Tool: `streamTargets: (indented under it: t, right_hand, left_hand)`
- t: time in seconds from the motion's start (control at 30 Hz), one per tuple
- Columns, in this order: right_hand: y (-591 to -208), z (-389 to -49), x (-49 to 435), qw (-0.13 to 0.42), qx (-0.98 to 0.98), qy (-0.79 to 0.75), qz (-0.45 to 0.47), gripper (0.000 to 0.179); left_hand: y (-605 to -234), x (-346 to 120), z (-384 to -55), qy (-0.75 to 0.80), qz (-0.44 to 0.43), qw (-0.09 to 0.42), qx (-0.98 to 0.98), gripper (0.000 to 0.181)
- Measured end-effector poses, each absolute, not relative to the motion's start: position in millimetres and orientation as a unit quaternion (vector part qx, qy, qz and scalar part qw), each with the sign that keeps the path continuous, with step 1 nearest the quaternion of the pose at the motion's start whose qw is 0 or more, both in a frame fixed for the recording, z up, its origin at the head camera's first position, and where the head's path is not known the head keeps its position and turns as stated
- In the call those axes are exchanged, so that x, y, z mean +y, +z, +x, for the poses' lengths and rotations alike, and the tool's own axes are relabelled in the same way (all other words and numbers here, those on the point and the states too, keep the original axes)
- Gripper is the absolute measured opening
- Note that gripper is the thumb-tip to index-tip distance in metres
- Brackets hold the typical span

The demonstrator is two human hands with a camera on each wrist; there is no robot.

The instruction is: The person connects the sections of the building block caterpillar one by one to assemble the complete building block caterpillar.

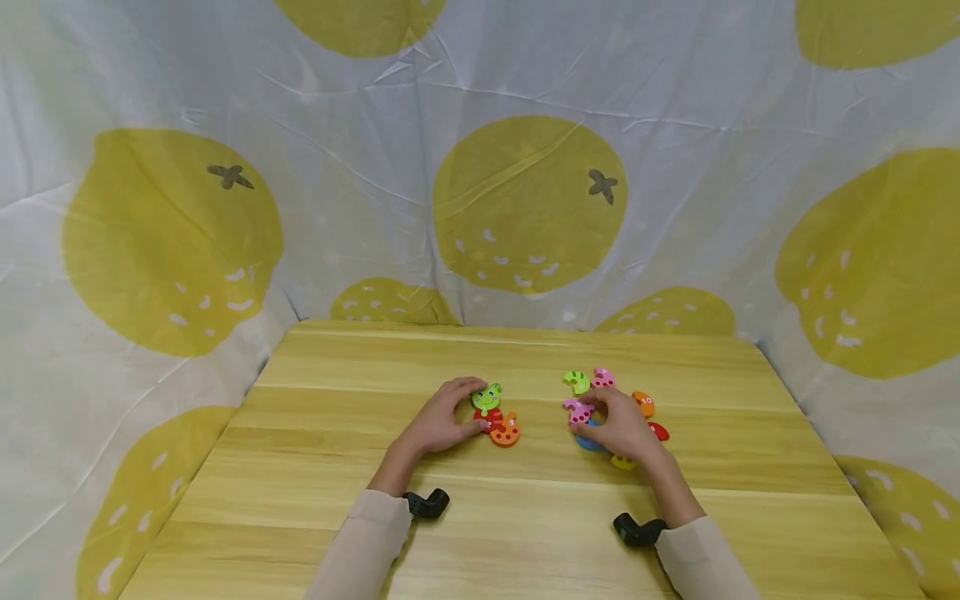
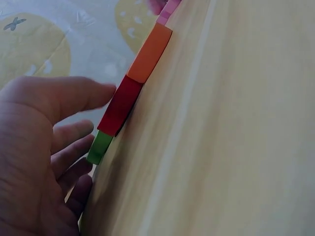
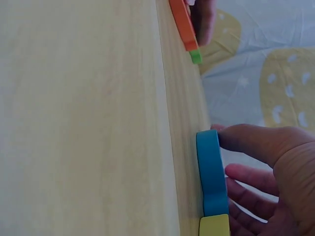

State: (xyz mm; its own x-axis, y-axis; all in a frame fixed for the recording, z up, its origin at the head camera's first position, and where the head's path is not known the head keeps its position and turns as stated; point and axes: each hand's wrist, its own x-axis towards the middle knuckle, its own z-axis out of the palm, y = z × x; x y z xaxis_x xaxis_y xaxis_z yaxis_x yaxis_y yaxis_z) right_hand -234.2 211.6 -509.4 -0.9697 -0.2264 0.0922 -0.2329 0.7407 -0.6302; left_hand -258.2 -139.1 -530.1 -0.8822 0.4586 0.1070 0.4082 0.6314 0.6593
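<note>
On the left, a green smiling caterpillar head [image 1: 487, 397] joins a red puzzle piece [image 1: 487, 419] and an orange puzzle piece [image 1: 506, 432]. My left hand [image 1: 448, 417] holds the head and red piece, its fingers bent round the far side of the head and its thumb at the red piece [image 2: 120, 105]. My right hand [image 1: 622, 425] pinches a pink dotted puzzle piece [image 1: 577, 411] between thumb and fingertips. Just below that lies a blue puzzle piece [image 1: 590, 437], partly under the hand; in the right wrist view the blue piece [image 3: 211, 167] stands edge-on before the fingers.
Around my right hand lie a green puzzle piece [image 1: 577, 382], another pink piece [image 1: 603, 377], an orange piece [image 1: 643, 403], a red piece [image 1: 658, 431] and a yellow piece [image 1: 623, 462]. The wooden table [image 1: 510, 533] meets a fruit-patterned cloth [image 1: 360, 167] at its back and sides.
</note>
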Motion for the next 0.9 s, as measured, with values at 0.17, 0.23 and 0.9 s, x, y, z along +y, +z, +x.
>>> streamTargets:
  t: [0.17, 0.23, 0.9]
  right_hand:
    - [-510.1, -236.3, 212.0, -0.007, -0.936, 0.333, 0.117, 0.056]
    - [-509.1, -237.3, 212.0, -0.012, -0.935, 0.336, 0.117, 0.056]
    - [-502.6, -239.2, 191.0, 0.015, -0.909, 0.375, 0.181, 0.051]
  left_hand:
    - [-528.2, -134.4, -254.5, 0.344, 0.236, 0.037, 0.908, 0.092]
    - [-527.1, -132.3, -253.6, 0.335, 0.236, 0.036, 0.911, 0.101]
    - [-529.7, -127.1, -255.3, 0.352, 0.220, 0.010, 0.910, 0.082]
